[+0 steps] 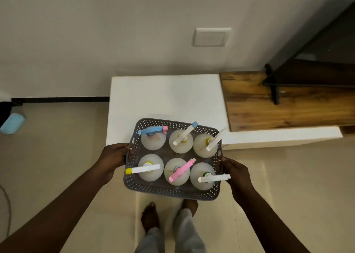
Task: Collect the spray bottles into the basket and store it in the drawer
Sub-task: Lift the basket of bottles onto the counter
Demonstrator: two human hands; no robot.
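A grey perforated basket (169,192) is held up in the air in front of me, partly over the white cabinet top (165,97) and partly over the floor. Several white spray bottles (152,137) stand upright inside it in two rows, with blue, pink, white and yellow-tipped nozzles. My left hand (115,156) grips the basket's left handle. My right hand (235,171) grips its right handle. No drawer is visible as open from here; the cabinet front is hidden below its top.
A wooden shelf top (278,107) with a dark TV stand foot (274,91) lies to the right. A wall plate (211,36) is on the wall behind. A light blue object (12,123) sits on the floor at far left. My bare feet (149,218) stand on beige tiles.
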